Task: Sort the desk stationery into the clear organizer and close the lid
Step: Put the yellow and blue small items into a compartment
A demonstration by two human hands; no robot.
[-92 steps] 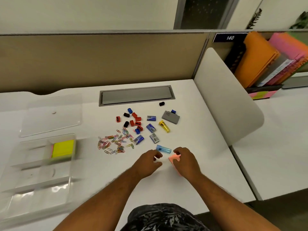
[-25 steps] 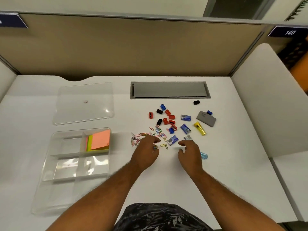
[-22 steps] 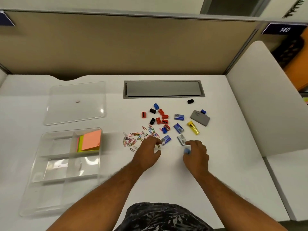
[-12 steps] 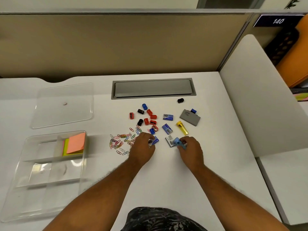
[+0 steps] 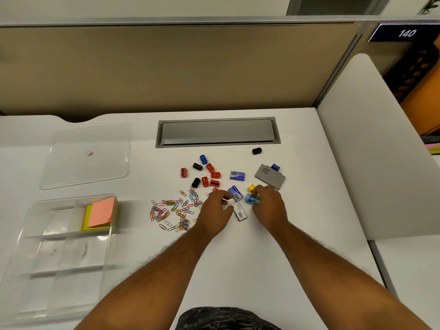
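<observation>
- Clear organizer [image 5: 35, 270] sits open at the near left of the white desk [image 5: 238, 270]; its far right compartment holds a stack of sticky notes [image 5: 100, 214], orange on top, yellow and pink beneath. The other compartments look bare.
- Its clear lid [image 5: 88, 156] lies flat on the desk just beyond it, apart from it.
- Right hand [image 5: 269, 206] grasps a translucent blue sharpener [image 5: 252, 198] in its fingers, beside a yellow one [image 5: 250, 187].
- Left hand [image 5: 216, 208] rests curled, fingers loosely bent near a blue staple box [image 5: 235, 192]; whether it holds anything I cannot tell.
- Grey staple box [image 5: 240, 211] lies between the hands.
- Coloured paper clips [image 5: 173, 210] scatter left of the left hand; red, black and blue sharpeners [image 5: 207, 173] lie farther back, with a grey case [image 5: 270, 176] to the right.
</observation>
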